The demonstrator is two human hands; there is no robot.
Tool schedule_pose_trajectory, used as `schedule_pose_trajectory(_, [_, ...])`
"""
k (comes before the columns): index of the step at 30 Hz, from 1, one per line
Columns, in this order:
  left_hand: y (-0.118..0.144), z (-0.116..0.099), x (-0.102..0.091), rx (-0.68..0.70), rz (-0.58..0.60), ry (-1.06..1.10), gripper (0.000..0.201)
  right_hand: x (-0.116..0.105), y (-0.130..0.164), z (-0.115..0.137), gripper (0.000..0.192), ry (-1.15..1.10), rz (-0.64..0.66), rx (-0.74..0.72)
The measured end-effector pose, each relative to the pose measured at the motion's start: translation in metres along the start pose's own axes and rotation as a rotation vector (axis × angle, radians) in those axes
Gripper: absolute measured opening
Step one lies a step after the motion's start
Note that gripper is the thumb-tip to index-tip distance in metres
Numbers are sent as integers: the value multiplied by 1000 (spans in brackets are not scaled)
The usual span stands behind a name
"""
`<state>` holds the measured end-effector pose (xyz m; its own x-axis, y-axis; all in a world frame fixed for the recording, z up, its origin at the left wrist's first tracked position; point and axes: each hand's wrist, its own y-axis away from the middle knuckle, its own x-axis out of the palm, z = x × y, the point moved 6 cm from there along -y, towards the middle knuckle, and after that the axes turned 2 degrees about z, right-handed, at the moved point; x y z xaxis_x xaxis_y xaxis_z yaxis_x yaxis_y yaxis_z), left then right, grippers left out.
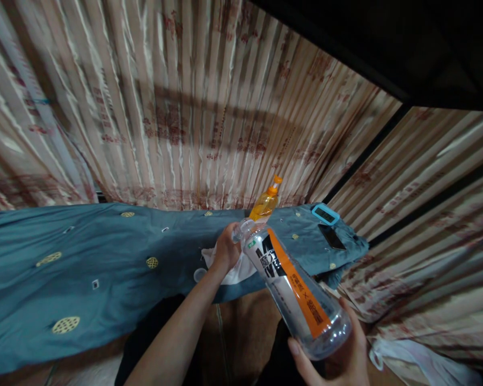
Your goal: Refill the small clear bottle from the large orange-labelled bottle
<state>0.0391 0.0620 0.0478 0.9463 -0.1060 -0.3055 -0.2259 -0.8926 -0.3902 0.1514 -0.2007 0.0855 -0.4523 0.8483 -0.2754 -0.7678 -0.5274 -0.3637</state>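
Observation:
My right hand [334, 359] grips the base of a clear plastic bottle [293, 292] with a black, white and orange label, tilted with its open neck pointing away from me. At that neck my left hand [225, 249] holds a white cloth [235, 271] bunched against the bottle. A small clear cap [199, 274] lies on the blue cover just left of the cloth. Behind the bottle stands a bottle of orange liquid [265, 203] with an orange nozzle.
A blue patterned cover [84, 262] spreads over a long surface. On its right end lie a small device with a blue frame [325, 213] and a dark phone [332, 237]. Striped beige curtains [193, 107] hang behind and to the right. White fabric [410, 362] lies at lower right.

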Motion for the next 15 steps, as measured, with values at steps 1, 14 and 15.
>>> schedule_pose_trajectory(1, [0, 0, 0, -1, 2, 1, 27, 0, 0, 0, 103, 0, 1, 0])
schedule_pose_trajectory(14, [-1, -4, -1, -22, 14, 17, 31, -2, -1, -4, 103, 13, 23, -24])
schedule_pose_trajectory(15, [-1, -4, -1, -21, 12, 14, 32, -2, -1, -4, 103, 11, 26, -18])
